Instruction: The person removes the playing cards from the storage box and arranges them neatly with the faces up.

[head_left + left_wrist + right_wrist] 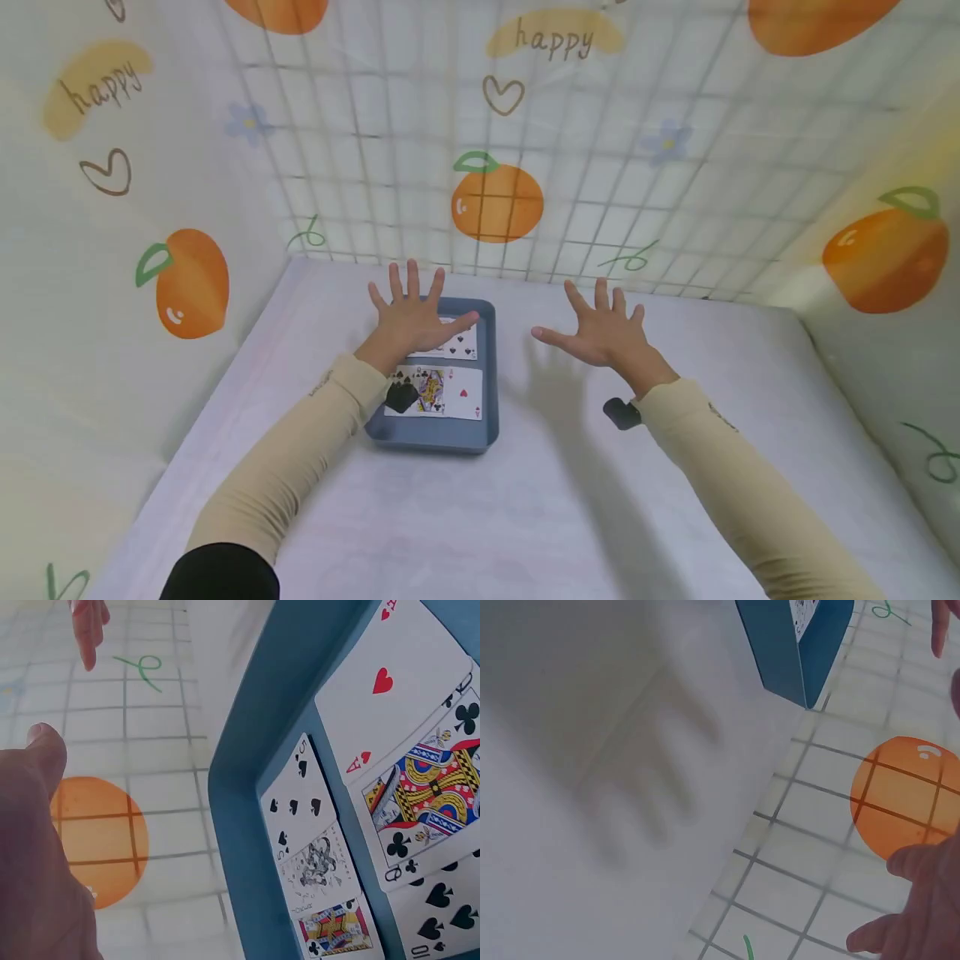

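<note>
My left hand [411,323] hovers over the far part of a blue-grey tray [431,435], its fingers spread wide and nothing in it. Two rows of playing cards lie in the tray. The near row shows an ace of hearts [382,682], a queen of clubs [431,780] and a ten of spades [442,919], overlapping one another. In the far row are a five of spades [294,802], a joker [322,871] and a club face card [335,930], partly under the left hand in the head view. To the tray's right, my right hand [606,335] is held up with fingers spread, holding nothing.
A white cloth [420,525] covers the table. Behind it stands a wire grid [375,183] with a fruit-print sheet, and printed sheets also hang at both sides. Dark wrist pieces [622,412] show at both cuffs. The right arm casts a shadow on the cloth.
</note>
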Demonstrator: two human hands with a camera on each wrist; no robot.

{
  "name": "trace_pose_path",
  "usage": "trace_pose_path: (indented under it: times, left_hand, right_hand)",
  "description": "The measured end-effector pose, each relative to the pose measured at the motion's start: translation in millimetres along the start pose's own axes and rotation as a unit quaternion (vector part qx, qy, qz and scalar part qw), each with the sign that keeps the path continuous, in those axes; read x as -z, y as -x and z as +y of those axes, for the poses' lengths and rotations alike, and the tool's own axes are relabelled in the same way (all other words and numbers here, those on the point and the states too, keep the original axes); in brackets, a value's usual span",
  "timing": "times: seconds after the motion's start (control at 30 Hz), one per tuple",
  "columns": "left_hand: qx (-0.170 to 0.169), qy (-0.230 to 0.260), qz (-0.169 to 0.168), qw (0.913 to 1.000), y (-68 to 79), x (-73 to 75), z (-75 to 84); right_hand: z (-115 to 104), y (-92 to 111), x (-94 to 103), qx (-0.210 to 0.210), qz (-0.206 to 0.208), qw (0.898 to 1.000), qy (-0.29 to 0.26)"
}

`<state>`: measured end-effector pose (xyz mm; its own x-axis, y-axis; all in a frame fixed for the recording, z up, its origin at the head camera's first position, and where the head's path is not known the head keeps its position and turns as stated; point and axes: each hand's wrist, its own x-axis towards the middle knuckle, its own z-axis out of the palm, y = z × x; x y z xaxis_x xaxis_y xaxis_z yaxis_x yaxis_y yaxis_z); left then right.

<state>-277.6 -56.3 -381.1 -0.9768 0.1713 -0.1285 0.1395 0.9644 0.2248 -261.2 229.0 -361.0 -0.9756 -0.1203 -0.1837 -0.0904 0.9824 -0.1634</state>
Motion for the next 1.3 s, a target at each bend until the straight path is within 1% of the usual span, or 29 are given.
trace_pose_path:
  times: [0.07,0.17,0.3,0.4,0.47,0.53,0.6,0.67,0.73,0.8,0.87,0.9,1.0,1.07,1.13,1.17,1.3]
  left_hand:
    - [-0.001,0.01,0.01,0.9999,0.2,0.8,-2.1]
    - [-0.007,0.041,0.032,0.9986,0.3,1.6,-5.3]
    - [-0.015,0.077,0.078,0.9939,1.0,4.6,-12.3]
    - [-0.002,0.102,0.106,0.9891,0.5,4.6,-20.9]
    - [0.011,0.13,0.117,0.9846,0.2,3.5,-28.5]
    - [0.024,0.16,0.121,0.9793,0.9,1.1,-38.0]
    - [0.038,0.189,0.118,0.9741,2.0,-3.1,-49.3]
    - [0.05,0.22,0.104,0.9687,3.5,-8.3,-61.2]
    - [0.063,0.25,0.084,0.9625,5.7,-13.8,-73.3]
    - [0.078,0.282,0.062,0.9543,7.5,-19.4,-84.8]
    - [0.093,0.316,0.042,0.9434,9.0,-27.4,-93.6]
    - [0.104,0.331,0.032,0.9372,10.0,-31.3,-97.5]
    - [0.139,0.379,0.004,0.9149,12.3,-45.6,-108.3]
    - [0.152,0.402,-0.01,0.903,13.0,-52.5,-112.7]
    - [0.156,0.424,-0.017,0.8921,13.6,-58.8,-115.7]
    - [0.155,0.433,-0.02,0.888,14.0,-61.2,-116.5]
    - [0.141,0.47,-0.027,0.8709,13.6,-68.0,-116.9]
  right_hand:
    - [-1,-1,-0.6,0.003,0.001,1.0,0.0]
    - [-4,-1,-1.7,0.007,0.005,1.0,-0.004]
    - [-9,0,-3.0,0.018,0.022,1.0,-0.004]
    - [-10,-3,-5.6,0.028,0.043,0.999,0.004]
    - [-10,-4,-6.3,0.035,0.059,0.998,0.006]
    - [-11,-6,-6.9,0.043,0.07,0.997,0.002]
    - [-11,-8,-8.1,0.059,0.084,0.995,-0.006]
    - [-12,-10,-10.3,0.08,0.103,0.991,-0.014]
    - [-13,-13,-13.1,0.104,0.127,0.986,-0.019]
    - [-15,-17,-16.1,0.127,0.153,0.98,-0.025]
    - [-15,-19,-18.4,0.142,0.17,0.975,-0.029]
    - [-15,-19,-19.8,0.148,0.177,0.972,-0.033]
    - [-15,-20,-24.6,0.16,0.191,0.967,-0.048]
    - [-15,-19,-24.8,0.165,0.197,0.965,-0.06]
    - [-17,-18,-24.9,0.172,0.2,0.962,-0.072]
    - [-17,-18,-25.1,0.176,0.202,0.961,-0.076]
    - [-21,-19,-24.6,0.192,0.209,0.956,-0.08]
